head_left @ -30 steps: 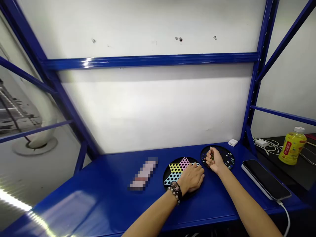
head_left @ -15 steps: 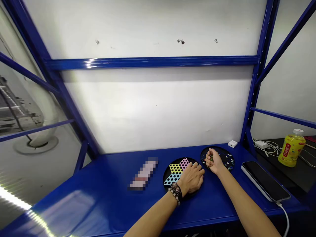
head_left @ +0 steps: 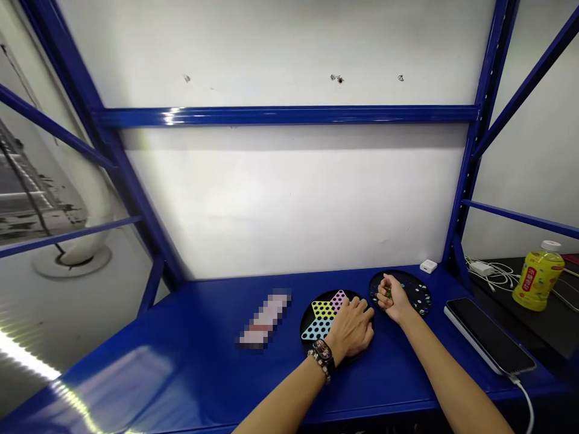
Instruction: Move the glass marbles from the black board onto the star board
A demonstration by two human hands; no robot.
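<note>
On the Chinese checkers board (head_left: 322, 310), the yellow, pink and light-blue points I can see show only empty holes, so I judge the filling has barely begun. My left hand (head_left: 353, 328) lies palm-down on the board's right half, fingers loose, gripping nothing. Just right of it, my right hand (head_left: 392, 298) is curled in a fist around a few marbles (head_left: 388, 293) over the round black tray (head_left: 409, 278), where many more lie loose.

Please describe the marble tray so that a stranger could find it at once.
On the blue shelf, look right of the star board. The tray is the round black dish under the right hand, and only it holds loose marbles.
</note>
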